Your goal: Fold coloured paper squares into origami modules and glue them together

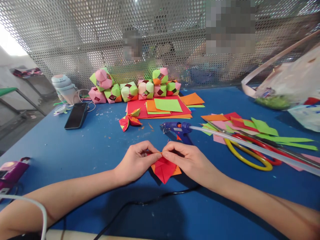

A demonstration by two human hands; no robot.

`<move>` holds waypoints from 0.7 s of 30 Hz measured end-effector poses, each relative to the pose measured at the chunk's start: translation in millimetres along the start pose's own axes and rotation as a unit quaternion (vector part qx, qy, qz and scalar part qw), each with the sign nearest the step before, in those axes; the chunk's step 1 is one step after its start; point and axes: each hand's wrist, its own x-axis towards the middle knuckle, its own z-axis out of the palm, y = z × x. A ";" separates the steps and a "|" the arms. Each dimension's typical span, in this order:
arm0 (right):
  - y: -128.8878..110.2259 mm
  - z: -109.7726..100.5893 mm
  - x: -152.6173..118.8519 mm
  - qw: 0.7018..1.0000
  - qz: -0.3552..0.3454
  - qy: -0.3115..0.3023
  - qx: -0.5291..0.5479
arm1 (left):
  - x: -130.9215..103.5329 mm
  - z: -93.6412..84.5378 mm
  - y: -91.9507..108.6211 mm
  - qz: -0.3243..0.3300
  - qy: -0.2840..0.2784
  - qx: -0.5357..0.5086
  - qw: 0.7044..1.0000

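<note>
Two narrow pinches on one folded paper, red with orange corners: left grip and right grip, both holding the far edge, thumbtips close together. Position: near side of the desk, just short of the glue gun. Pale label on the glue gun, print too small to read. Red tip pointing back toward the wearer, a crease running the same way; long axis hard to judge, upper corners under fingers. Handle end of the glue gun partly hidden behind right grip. Glue stick across the scissors, cut off at right edge. Purple object cut off at left, kind unclear. Beyond the mesh, shapes blurred.
</note>
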 end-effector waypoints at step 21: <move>8.6 4.6 -0.8 0.989 -0.064 0.051 -0.120 | 2.1 -2.0 0.8 0.004 0.027 0.091 0.995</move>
